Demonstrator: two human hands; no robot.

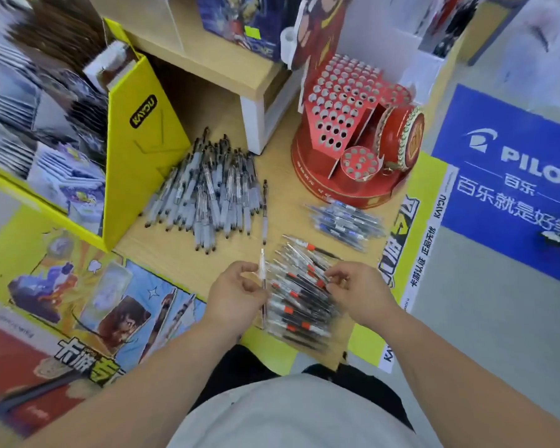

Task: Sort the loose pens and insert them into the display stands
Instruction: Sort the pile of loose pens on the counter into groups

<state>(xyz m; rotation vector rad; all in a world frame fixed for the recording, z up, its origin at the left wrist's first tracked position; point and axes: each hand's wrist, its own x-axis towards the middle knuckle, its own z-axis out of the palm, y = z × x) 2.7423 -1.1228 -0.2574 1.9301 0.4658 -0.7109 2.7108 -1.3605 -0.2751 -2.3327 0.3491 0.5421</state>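
**One pen lifted at the left, right hand in the red-marked pile**

The left hand [236, 294] pinches a single clear pen [263, 279] between thumb and curled fingers. The pen stands nearly upright in the view, its pale end poking above the fingertips and its thin end running down past the palm. It sits just beside the left edge of the red-marked pile [299, 305], a heap of clear pens with red-orange bands lying at the near edge of the wooden tabletop [285, 189].

The right hand [361, 294] rests on that same pile from the right with its fingers bent down among the pens. Whether they have closed on one cannot be told.

Readable writing: "KAYOU" in black on the tall yellow box [143, 140] at the left, and again on the yellow strip [440, 206] along the table's right edge. A blue floor panel [511, 176] reads "PILOT" in white with "百乐" beneath.

Further back, a big black-tipped pile [207, 195] fans out by the yellow box. A lone pen [265, 211] lies just right of it. A smaller blue pile [345, 221] lies in front of the red display stand [340, 121], whose tiers of round holes look unfilled. A white shelf riser [256, 118] stands between the black-tipped pile and the stand.
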